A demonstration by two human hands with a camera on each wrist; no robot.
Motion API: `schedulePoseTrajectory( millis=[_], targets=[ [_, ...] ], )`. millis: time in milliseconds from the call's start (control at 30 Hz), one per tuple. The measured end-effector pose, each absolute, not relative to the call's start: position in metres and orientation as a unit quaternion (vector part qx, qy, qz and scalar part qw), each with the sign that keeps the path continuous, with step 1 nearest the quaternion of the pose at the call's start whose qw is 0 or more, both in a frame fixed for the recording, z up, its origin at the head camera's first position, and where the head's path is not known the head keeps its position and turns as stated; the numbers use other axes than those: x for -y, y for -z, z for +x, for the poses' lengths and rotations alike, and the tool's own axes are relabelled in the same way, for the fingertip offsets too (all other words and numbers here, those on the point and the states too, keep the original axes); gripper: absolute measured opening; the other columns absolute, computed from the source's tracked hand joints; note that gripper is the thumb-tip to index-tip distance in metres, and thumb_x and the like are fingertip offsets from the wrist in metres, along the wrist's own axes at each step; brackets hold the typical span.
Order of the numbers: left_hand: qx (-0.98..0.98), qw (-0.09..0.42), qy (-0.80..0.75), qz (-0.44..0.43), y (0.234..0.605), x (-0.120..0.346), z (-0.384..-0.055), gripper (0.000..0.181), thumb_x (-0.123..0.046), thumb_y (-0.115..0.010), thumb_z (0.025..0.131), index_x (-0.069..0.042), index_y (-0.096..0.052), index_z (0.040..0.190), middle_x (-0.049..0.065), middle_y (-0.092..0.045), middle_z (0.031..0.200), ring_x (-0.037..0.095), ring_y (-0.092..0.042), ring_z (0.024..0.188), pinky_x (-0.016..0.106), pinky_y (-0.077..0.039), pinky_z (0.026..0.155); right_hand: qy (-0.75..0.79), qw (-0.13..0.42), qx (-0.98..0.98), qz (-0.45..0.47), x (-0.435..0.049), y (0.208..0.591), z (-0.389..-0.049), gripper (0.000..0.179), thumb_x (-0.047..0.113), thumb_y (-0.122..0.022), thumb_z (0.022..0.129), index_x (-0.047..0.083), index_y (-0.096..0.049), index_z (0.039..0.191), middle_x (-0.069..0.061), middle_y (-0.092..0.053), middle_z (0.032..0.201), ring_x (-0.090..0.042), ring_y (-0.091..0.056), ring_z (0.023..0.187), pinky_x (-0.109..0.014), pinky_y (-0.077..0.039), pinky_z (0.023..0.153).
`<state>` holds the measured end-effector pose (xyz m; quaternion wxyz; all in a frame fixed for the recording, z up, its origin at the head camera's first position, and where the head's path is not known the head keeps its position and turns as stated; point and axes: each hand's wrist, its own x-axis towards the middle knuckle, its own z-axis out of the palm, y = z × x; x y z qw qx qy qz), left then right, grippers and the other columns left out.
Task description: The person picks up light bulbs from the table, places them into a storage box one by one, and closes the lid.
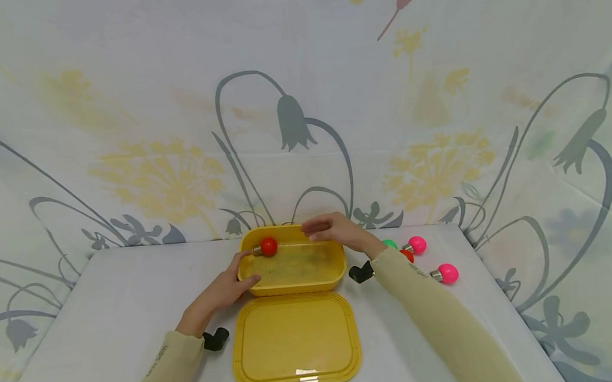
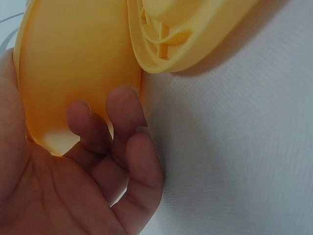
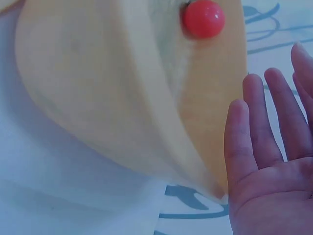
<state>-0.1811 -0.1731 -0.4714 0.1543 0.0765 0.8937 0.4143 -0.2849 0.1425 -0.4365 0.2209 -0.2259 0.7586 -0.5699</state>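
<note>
A yellow plastic box (image 1: 292,288) stands uncovered on the table, with a red light bulb (image 1: 269,246) lying in its left end, metal base pointing left. My left hand (image 1: 225,288) grips the box's left end, thumb over the rim; in the left wrist view the curled fingers (image 2: 126,110) are at its outer wall. Over the far right part of the box is my right hand (image 1: 339,229), fingers straight and holding nothing. The right wrist view shows its open palm (image 3: 274,181) beside the rim, apart from the red bulb. The yellow lid (image 1: 295,341) lies flat just in front of the box.
Right of the box lie two pink bulbs (image 1: 449,273), a red bulb (image 1: 407,256) and a green bulb (image 1: 389,244), the latter two partly hidden by my right arm. A flower-patterned cloth (image 1: 305,174) hangs behind the white table (image 1: 125,304).
</note>
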Motion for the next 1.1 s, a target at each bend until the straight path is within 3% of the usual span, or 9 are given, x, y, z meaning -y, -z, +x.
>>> schedulePoseTrajectory(
  millis=[267,500,767,1100],
  targets=[
    [-0.892,0.152,-0.417,0.081,0.473,0.173,-0.182,0.070,-0.039,-0.062,0.097,-0.017,-0.025,0.152,0.017,-0.059,0.102,0.030,-0.056,0.087,0.045,-0.043,0.084,0.543,0.220,-0.774,-0.240,-0.156,0.431,-0.274,0.034,0.000,-0.065,0.094,-0.001,-0.064,0.128,-0.024,-0.061,0.129,-0.031,-0.060,0.119,-0.034,-0.049,0.096],
    [-0.893,0.150,-0.418,0.081,0.473,0.173,-0.181,0.070,-0.040,-0.062,0.097,-0.017,-0.025,0.152,0.025,-0.056,0.123,0.034,-0.055,0.096,0.049,-0.042,0.091,0.538,0.218,-0.780,-0.234,-0.170,0.427,-0.263,0.035,0.003,-0.067,0.094,0.002,-0.065,0.129,-0.024,-0.059,0.132,-0.030,-0.059,0.121,-0.035,-0.048,0.098],
    [-0.891,0.149,-0.421,0.082,0.472,0.173,-0.179,0.067,-0.037,-0.061,0.098,-0.017,-0.025,0.151,0.025,-0.055,0.123,0.034,-0.054,0.096,0.050,-0.041,0.092,0.538,0.201,-0.784,-0.234,-0.189,0.429,-0.257,0.036,0.003,-0.067,0.094,0.004,-0.064,0.130,-0.021,-0.060,0.133,-0.035,-0.057,0.123,-0.037,-0.049,0.096],
    [-0.889,0.154,-0.425,0.075,0.473,0.173,-0.180,0.067,-0.037,-0.061,0.099,-0.017,-0.025,0.152,0.024,-0.055,0.124,0.033,-0.054,0.097,0.049,-0.041,0.091,0.538,0.190,-0.790,-0.222,-0.214,0.425,-0.248,0.038,0.010,-0.068,0.095,0.006,-0.062,0.133,-0.019,-0.058,0.136,-0.032,-0.056,0.125,-0.044,-0.041,0.105]
  ],
)
